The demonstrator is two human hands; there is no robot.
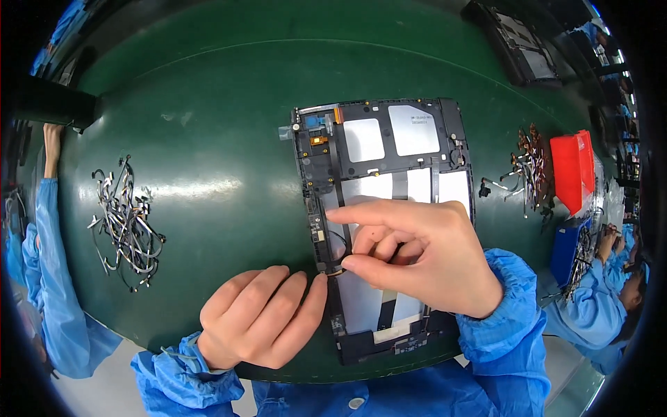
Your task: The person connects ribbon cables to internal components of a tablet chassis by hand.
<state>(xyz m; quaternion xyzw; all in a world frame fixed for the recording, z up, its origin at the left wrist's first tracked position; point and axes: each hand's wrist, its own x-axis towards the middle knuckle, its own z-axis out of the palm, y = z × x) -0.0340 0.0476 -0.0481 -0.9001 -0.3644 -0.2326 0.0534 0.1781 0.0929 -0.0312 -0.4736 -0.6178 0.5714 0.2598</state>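
An opened tablet chassis point(389, 160), black frame with white and silver inner panels, lies lengthwise on a dark green mat point(208, 160). My right hand point(417, 254) rests over its middle, thumb and forefinger pinching a thin dark cable point(338, 240) that loops along the chassis's left edge. My left hand point(260, 316) lies curled on the mat just left of the chassis, its fingertips touching the frame's left rim near the cable. Both sleeves are blue.
A heap of loose grey and white cables point(125, 222) lies at the mat's left. Small brown flex parts point(529, 167) and a red bin point(571, 170) sit at right. Another opened device point(521, 45) lies far right. Blue-sleeved co-workers point(48, 229) stand left and right point(597, 292).
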